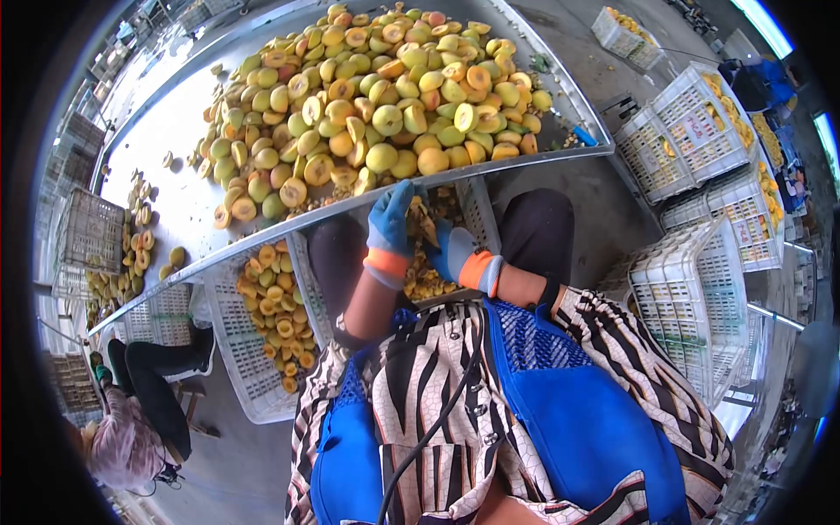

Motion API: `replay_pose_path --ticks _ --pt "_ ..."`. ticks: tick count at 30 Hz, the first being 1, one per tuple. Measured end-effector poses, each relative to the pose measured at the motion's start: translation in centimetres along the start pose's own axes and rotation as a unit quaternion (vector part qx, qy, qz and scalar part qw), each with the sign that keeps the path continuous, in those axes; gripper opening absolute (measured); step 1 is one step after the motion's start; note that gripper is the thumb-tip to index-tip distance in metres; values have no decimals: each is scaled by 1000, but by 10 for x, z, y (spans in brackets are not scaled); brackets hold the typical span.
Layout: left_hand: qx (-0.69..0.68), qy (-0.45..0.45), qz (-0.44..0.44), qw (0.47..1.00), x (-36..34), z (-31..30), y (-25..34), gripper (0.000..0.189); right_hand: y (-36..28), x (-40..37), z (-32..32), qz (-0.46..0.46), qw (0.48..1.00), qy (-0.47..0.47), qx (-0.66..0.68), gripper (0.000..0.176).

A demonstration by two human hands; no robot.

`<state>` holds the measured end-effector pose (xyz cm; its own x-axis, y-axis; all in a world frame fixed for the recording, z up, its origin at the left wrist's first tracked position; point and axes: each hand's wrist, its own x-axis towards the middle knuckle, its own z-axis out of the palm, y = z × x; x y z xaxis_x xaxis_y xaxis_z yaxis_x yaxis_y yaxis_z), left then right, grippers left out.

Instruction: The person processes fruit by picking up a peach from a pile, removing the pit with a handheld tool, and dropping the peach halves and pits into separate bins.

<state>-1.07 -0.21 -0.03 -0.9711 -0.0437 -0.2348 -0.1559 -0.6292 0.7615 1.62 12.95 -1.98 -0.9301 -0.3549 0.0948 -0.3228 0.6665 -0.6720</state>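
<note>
My left hand (391,222), in a blue and grey glove with an orange cuff, is raised at the metal table's front edge, its fingers pressed together; what they hold, if anything, is hidden. To its right, my right hand (455,251), gloved alike, has its fingers closed near a brownish piece of fruit (423,220) between the hands; its exact grip is unclear. Below both hands, a crate of fruit pieces (426,284) stands between my knees. Whole and halved yellow-green fruits (385,96) are heaped on the metal table (341,206) ahead.
A white crate (229,350) of halved fruit stands left of my legs. More crates (687,131) of fruit and a stack of crates (691,297) stand at the right. Another person (131,437) sits at the lower left. A blue tool (584,136) lies at the table's right corner.
</note>
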Motion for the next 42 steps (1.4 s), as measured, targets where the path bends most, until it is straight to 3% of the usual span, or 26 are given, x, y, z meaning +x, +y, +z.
replay_pose_path --ticks 3,6,10,11,12,14,16,17,19,21,26,28,30,31,32,34,36,38,39,40,41,42 --pt "-7 -5 2 1000 7 -10 -10 25 -13 0 3 78 995 -11 65 26" --pt "-9 -17 17 1000 8 -14 -14 26 5 1 20 -30 999 12 29 26" --pt "-5 -22 22 1000 9 -16 -17 25 6 3 18 3 1000 -4 10 30" --pt "-18 -25 11 999 4 -12 -11 25 -21 6 -6 128 974 -118 143 28" --pt "-16 -24 8 1000 4 -11 -9 25 -35 8 -18 247 903 -226 270 27" --pt "-25 -22 28 999 4 -9 -9 25 -30 6 -15 225 905 -215 290 27" --pt "-40 -34 34 998 4 -10 -8 25 -32 10 -18 233 922 -210 226 22" --pt "-66 -77 24 995 4 -15 -9 26 -36 9 -23 232 922 -212 228 22" --pt "-94 -118 16 988 7 -17 -8 26 -43 9 -39 267 848 -294 351 21" --pt "-55 -144 15 988 6 -18 -5 28 -40 10 -41 272 844 -303 349 21" --pt "-28 -107 63 992 7 -15 -11 31 -41 11 -42 252 864 -299 318 23" --pt "5 -96 55 994 4 -15 -7 34 -40 9 -47 253 842 -316 358 23" --pt "-9 -100 50 994 1 -12 -4 34 -45 9 -58 273 785 -341 439 22" --pt "-22 -109 47 993 4 -10 -3 35 -46 9 -52 253 833 -320 375 21" --pt "-22 -106 47 993 7 -11 -5 35 -44 10 -50 252 832 -322 375 21" --pt "-4 -149 102 984 10 -17 -11 35 -40 14 -48 221 879 -332 261 22" --pt "-15 -151 89 984 6 -14 -5 36 -46 10 -54 220 878 -310 291 24" --pt "41 -144 58 987 -1 -15 3 27 -48 8 -60 257 812 -338 402 23" --pt "359 -123 384 841 0 -18 3 25 -43 7 -56 291 776 -353 434 22" --pt "324 -80 320 887 15 -39 -14 24 -38 5 -53 219 790 -354 449 19" --pt "230 -53 277 931 26 -45 -24 30 -10 9 -31 258 604 -409 633 19" --pt "120 -126 86 981 16 -29 -8 41 -18 10 -36 146 858 -352 343 18"
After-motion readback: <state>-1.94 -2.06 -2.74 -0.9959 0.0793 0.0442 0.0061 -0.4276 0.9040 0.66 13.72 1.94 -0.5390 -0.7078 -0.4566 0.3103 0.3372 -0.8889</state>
